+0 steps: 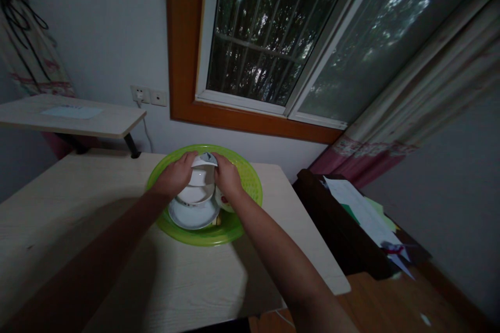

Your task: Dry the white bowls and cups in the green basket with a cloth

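My left hand (pixel 180 173) and my right hand (pixel 227 174) grip opposite sides of a small white bowl (pixel 203 162). Something grey (pixel 208 157) shows at its top; its kind is unclear. Directly beneath are a white bowl (pixel 201 177) and a wider white bowl (pixel 195 195), stacked above a white plate (pixel 193 217). All of these are over or inside a round lime-green plastic basin (pixel 253 182). A pale piece of crockery with a red mark (pixel 223 203) is partly covered by my right hand. Small yellowish items (pixel 216 218) lie beside the plate.
The basin stands on a pale wooden table (pixel 187 281). A raised shelf (pixel 89 119) bearing a sheet of paper (pixel 72 111) is at the left. Behind are a wall socket (pixel 140 94) and a barred window. Papers (pixel 359 208) lie on dark furniture at the right.
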Demonstrator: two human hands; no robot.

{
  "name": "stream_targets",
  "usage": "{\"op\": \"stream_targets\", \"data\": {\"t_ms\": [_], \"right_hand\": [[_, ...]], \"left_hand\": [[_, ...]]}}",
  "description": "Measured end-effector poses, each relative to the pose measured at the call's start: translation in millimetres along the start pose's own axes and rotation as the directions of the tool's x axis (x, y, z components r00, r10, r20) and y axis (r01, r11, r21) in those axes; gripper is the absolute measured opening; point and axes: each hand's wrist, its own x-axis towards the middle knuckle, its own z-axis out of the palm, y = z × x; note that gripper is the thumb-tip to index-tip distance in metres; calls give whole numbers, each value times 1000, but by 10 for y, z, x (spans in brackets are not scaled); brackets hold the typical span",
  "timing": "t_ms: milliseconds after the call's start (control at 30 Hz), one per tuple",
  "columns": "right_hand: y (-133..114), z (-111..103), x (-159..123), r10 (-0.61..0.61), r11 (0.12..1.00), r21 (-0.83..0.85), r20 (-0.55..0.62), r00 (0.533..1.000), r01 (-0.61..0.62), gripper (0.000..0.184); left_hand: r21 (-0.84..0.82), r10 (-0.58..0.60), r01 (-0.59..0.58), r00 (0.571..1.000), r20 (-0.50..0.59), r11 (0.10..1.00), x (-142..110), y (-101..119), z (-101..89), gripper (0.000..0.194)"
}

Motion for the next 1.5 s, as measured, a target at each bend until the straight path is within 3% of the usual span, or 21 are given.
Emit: {"op": "stream_targets", "data": {"t_ms": [133,267,500,967,1500], "right_hand": [[51,12,15,58,998,26,-24,998,-58,52],[90,5,20,118,993,-9,-26,993,-118,44],[75,-6,12,132,987,-94,-20,991,-133,38],[81,-12,17,135,987,-82,-10,991,-135,38],[108,10,19,103,989,-100,-21,994,-105,34]], "left_hand": [[-33,130,-134,987,-96,990,1,-57,55,51],[-57,224,-230,970,-89,972,0,-100,97,56],[-61,226,-226,974,0,972,-20,-129,86,66],[-63,217,-217,976,-9,974,21,-189,170,65],[-59,202,-201,979,10,978,0,-140,93,62]]}}
